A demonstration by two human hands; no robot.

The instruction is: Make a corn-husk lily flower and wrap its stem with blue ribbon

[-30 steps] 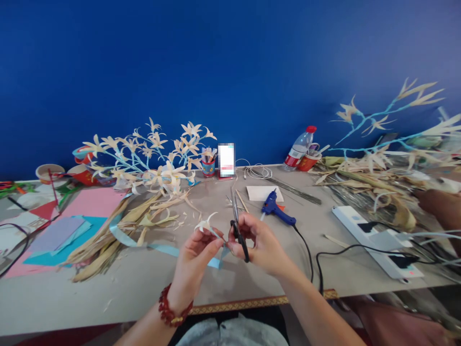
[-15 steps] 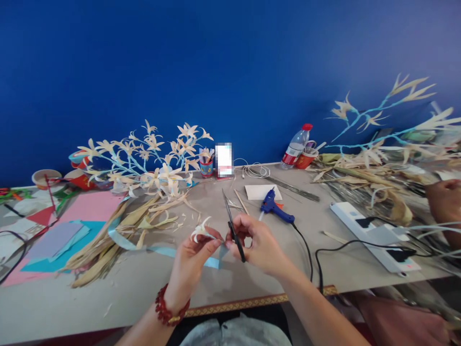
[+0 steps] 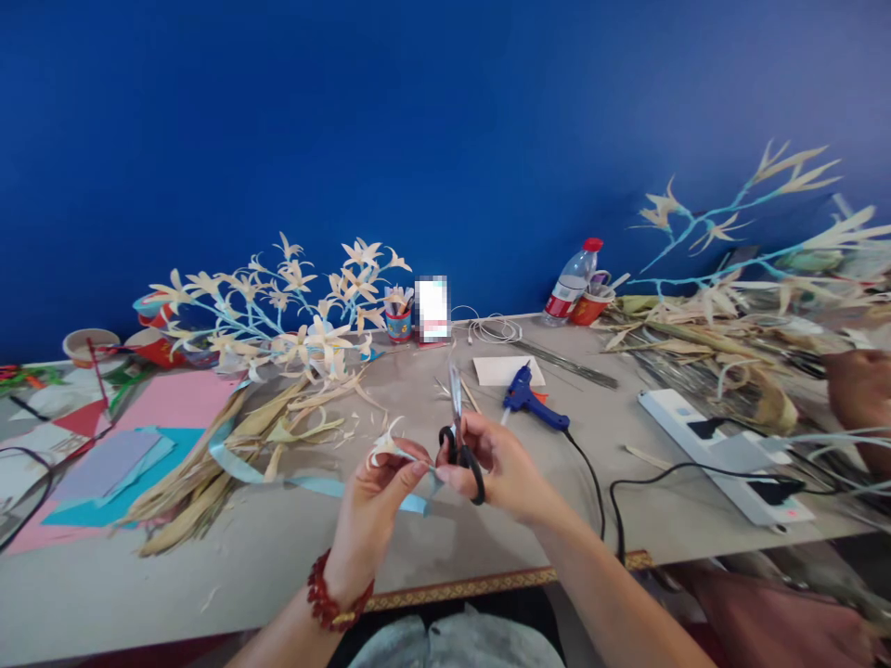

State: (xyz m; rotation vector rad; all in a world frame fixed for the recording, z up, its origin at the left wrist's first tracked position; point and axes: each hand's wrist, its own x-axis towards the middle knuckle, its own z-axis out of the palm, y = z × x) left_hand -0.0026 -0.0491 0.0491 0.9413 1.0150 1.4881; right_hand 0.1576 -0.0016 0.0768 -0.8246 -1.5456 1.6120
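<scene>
Our left hand (image 3: 376, 492) pinches the small flower (image 3: 386, 445), a pale, papery husk bloom with thin pointed petals, held just above the grey tabletop (image 3: 278, 575). A smooth, flat blue ribbon (image 3: 278, 478) trails from it across the dry, curling husk strips (image 3: 209, 464). Our right hand (image 3: 505, 468) grips the scissors (image 3: 459, 436) by their black looped handles, the slim metal blades pointing away from us. The blue glue gun (image 3: 533, 404) lies near.

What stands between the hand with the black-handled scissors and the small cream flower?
Nothing visible. The right hand holds the black-handled scissors just beside the small cream flower, pinched by the left hand; a pale blue ribbon trails below.
</scene>
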